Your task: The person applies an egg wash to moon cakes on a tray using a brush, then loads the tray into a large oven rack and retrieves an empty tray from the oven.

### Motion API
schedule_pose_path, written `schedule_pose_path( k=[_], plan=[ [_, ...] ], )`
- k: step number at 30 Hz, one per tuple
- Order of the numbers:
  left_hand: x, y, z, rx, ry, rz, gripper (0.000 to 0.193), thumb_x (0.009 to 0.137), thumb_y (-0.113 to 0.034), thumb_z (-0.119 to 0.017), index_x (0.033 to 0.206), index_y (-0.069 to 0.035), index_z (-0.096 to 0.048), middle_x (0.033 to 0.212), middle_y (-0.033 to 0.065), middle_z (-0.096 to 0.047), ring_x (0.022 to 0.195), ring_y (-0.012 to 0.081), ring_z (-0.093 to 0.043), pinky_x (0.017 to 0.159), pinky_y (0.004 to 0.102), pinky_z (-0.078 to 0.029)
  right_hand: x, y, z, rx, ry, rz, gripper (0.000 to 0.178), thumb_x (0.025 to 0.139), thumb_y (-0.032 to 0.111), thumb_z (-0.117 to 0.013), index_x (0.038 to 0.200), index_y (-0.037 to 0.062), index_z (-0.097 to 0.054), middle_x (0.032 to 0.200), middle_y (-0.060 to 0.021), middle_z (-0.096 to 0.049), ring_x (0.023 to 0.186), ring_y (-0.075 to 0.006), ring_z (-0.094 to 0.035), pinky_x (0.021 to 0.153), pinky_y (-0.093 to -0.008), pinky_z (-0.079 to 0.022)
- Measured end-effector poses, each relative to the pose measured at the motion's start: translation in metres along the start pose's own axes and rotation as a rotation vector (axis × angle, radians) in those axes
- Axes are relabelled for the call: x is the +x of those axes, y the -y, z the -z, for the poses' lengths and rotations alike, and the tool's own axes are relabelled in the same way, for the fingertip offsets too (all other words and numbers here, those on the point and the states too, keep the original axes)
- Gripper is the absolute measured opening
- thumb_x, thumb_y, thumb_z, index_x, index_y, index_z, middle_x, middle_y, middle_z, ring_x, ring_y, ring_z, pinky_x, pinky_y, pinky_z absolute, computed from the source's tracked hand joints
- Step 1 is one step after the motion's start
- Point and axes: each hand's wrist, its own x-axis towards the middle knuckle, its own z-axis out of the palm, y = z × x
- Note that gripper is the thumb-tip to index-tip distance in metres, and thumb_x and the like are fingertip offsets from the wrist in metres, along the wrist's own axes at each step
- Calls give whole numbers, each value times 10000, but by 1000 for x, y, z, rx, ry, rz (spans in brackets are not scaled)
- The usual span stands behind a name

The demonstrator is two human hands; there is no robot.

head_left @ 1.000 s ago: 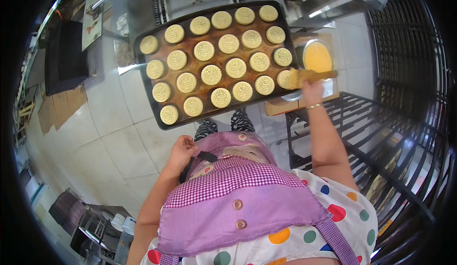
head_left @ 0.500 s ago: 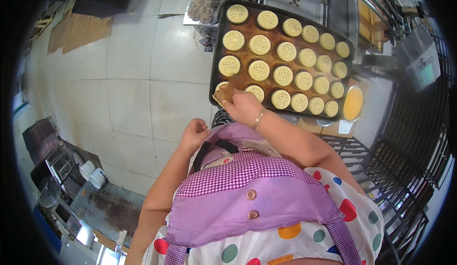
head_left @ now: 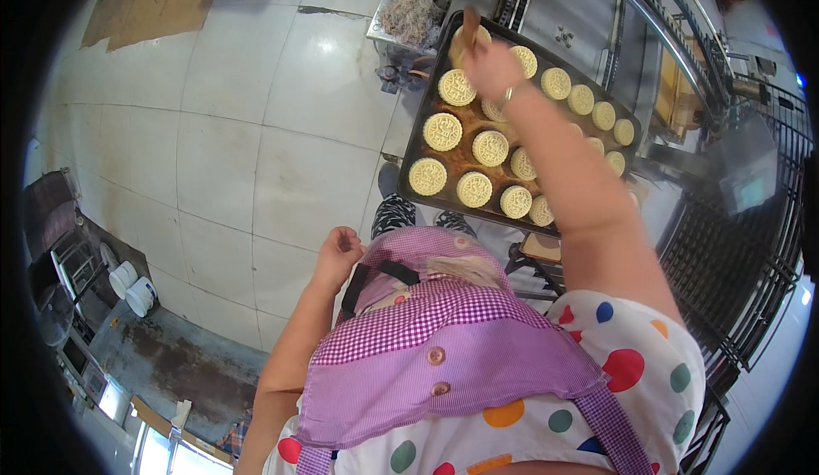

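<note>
My right hand [head_left: 493,70] is closed around a brush [head_left: 471,28] with a brown handle, blurred by motion. It reaches over the far left corner of a dark baking tray [head_left: 408,161]. The brush covers part of the pale mooncake [head_left: 484,34] in that corner; whether its bristles touch is too blurred to tell. Rows of round, fluted mooncakes with a stamped pattern, such as the near left one [head_left: 427,176], lie on the tray's browned surface. My right forearm hides several of them. My left hand [head_left: 340,253] hangs by the apron, its fingers loosely curled and apart, holding nothing.
A metal conveyor-like machine [head_left: 559,18] lies beyond the tray. Fibrous brown material [head_left: 413,16] sits on a metal ledge at the tray's far left. A black metal rack [head_left: 712,244] stands at right. White buckets [head_left: 132,287] stand on the left, and cardboard [head_left: 141,10] lies on the tiled floor.
My right hand has swung with the brush from the tray's near left corner to its far left corner. The view has shifted, and the bowl of yellow liquid is now hidden behind my arm.
</note>
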Motion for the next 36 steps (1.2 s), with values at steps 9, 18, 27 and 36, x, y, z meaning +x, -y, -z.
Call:
schedule_pose_path(
  k=[9,18,27,36],
  plan=[
    [2,-14,-28,-41,49,22,292,755,67,-638,994,-34,-504,878,10,-534,818,106,-528,768,239,-463,-84,11,-22,25,187,289,295,881,303,-465,1007,56,-568,778,-188,-636,719,-378,-614,647,-466,-502],
    [7,-24,-53,52,106,-22,294,758,82,-630,992,-41,-502,866,3,-532,807,100,-531,754,233,-470,-46,-126,15,235,-182,-259,494,850,441,-543,812,-41,-647,795,-231,-638,769,-372,-623,674,-429,-495],
    [0,-28,-106,60,224,19,310,737,63,-655,981,-40,-493,870,16,-525,793,106,-524,721,229,-457,-203,-96,-35,331,166,4,352,886,326,-469,1195,181,-557,926,-198,-637,786,-356,-624,727,-441,-502],
    [-4,-41,-169,266,234,-11,318,726,75,-644,984,-34,-495,880,28,-529,811,117,-525,735,241,-462,-193,-316,61,145,-340,-488,465,839,404,-581,700,-35,-649,732,-250,-620,721,-396,-611,623,-436,-485]
  ],
)
